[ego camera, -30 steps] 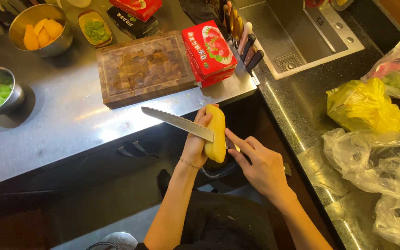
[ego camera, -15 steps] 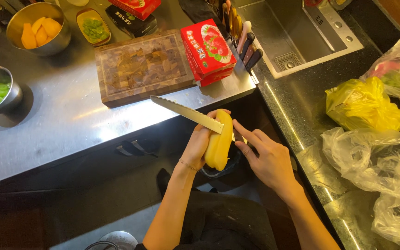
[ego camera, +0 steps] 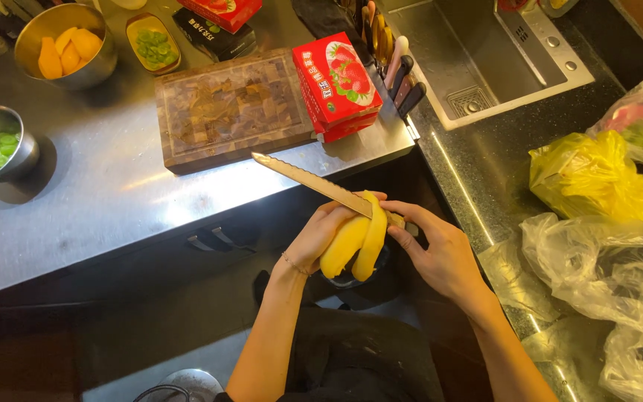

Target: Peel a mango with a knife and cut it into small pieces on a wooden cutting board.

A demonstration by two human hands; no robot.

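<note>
The left hand [ego camera: 318, 242] gripped a yellow mango [ego camera: 353, 242] out past the counter edge [ego camera: 187, 216], at six o'clock from the chopping board [ego camera: 228, 112]. The right hand [ego camera: 440, 253] was closed on a serrated knife [ego camera: 314, 182], mid-peel, blade toward ten o'clock; finishing the strip would need steady pressure.

left hand [ego camera: 320, 237] cups peeled yellow mango [ego camera: 353, 243] | right hand [ego camera: 440, 249] grips serrated knife [ego camera: 314, 182], blade at the fruit's top | steel worktop [ego camera: 98, 193]: wooden cutting board [ego camera: 228, 110], red strawberry box [ego camera: 336, 83], bowl of mango pieces [ego camera: 65, 43]
</note>
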